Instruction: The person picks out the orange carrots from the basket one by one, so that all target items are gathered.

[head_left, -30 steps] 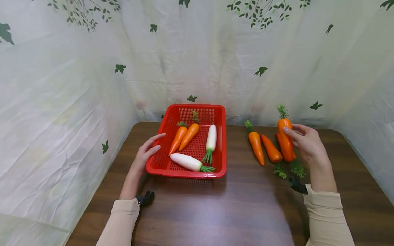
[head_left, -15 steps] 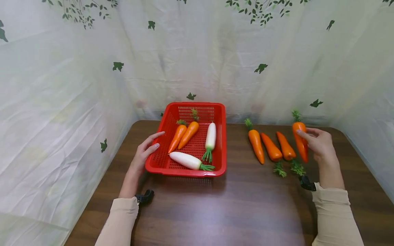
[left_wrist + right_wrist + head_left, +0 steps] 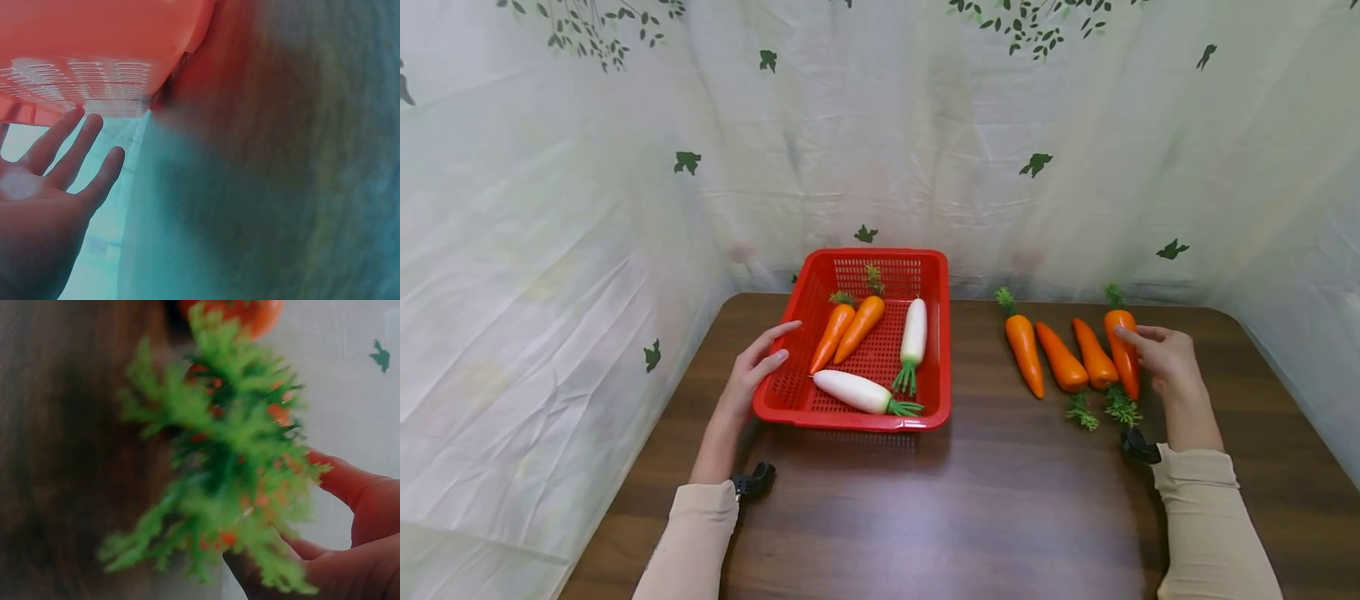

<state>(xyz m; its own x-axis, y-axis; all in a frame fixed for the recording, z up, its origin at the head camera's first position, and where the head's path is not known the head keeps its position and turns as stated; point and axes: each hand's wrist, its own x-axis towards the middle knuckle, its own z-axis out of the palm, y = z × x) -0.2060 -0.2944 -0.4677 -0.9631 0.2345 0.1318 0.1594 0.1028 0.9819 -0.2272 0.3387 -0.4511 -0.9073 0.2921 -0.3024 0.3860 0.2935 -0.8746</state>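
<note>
We see the right hand [image 3: 1168, 356] pinching a carrot [image 3: 1123, 350] at the right end of a row, beside 3 other carrots [image 3: 1025, 357] on the table [image 3: 992, 500]. Its leaves [image 3: 1114, 294] point toward the curtain [image 3: 970, 200]; whether it rests on the table we cannot tell. The left hand [image 3: 749, 367] touches the left side of the basket [image 3: 850, 422], fingers nearly straight. Inside, we count 2 carrots [image 3: 859, 331], side by side, and 2 radishes [image 3: 852, 392].

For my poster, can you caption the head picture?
Right hand holds a carrot, left hand at a red basket with two carrots and two white radishes.
</note>
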